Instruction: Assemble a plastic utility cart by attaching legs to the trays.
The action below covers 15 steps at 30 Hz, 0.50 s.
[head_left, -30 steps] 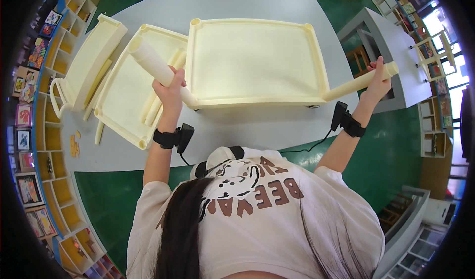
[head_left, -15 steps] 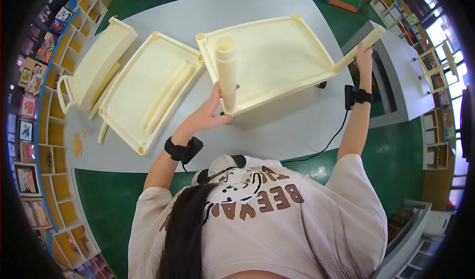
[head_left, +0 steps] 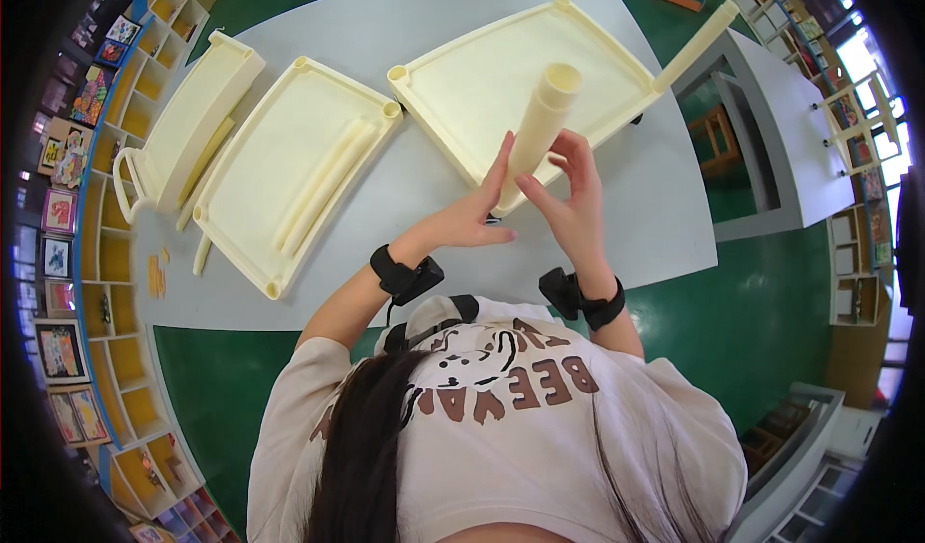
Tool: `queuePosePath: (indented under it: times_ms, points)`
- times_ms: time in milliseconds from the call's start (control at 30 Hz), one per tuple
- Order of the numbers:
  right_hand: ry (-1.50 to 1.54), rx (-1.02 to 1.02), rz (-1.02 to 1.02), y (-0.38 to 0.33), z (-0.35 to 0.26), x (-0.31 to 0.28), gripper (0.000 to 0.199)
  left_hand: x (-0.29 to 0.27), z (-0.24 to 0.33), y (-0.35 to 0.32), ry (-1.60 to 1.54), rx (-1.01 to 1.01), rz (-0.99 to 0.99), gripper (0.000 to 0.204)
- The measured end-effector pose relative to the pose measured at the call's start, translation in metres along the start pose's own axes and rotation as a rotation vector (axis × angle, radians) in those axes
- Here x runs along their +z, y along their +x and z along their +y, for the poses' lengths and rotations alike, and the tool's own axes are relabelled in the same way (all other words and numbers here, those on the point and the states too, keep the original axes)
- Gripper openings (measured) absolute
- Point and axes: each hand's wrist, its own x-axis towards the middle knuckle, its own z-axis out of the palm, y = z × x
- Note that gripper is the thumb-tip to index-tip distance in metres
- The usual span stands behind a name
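A cream plastic tray [head_left: 520, 90] with sockets at its corners rests on the table, turned at an angle. At its near corner a thick cream tube [head_left: 541, 119] stands up, tilted to the right. My left hand [head_left: 477, 217] holds the lower tube from the left, its index finger along the side and its thumb stretched out beneath the corner. My right hand [head_left: 578, 196] curls round the tube from the right, its thumb against the front. Another cream tube [head_left: 696, 48] sticks up from the tray's right corner, with no hand on it. My palms hide the joint partly.
A second cream tray [head_left: 279, 158] with loose tubes [head_left: 328, 186] on it lies left on the grey table [head_left: 636, 206]. Beyond it are a cream panel with a handle [head_left: 198, 124] and small tan pieces [head_left: 156, 275]. Shelves [head_left: 125, 360] line the left; a grey cabinet [head_left: 790, 138] stands right.
My right hand has let go of the right corner's tube and come over to the near tube. The tray has turned, its near corner shifting right, and the near tube now leans right.
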Motion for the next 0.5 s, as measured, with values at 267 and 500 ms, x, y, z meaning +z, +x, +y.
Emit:
queuePosePath:
  times_ms: [267,500]
  points:
    - [0.268,0.036,0.347,0.012,0.019,0.005,0.019,0.011,-0.021,-0.003,0.148,-0.043,-0.135,0.084]
    - [0.102,0.044,0.66,0.001,0.027,-0.041,0.017,-0.043,-0.061,-0.067,0.167,-0.273,0.187,0.038]
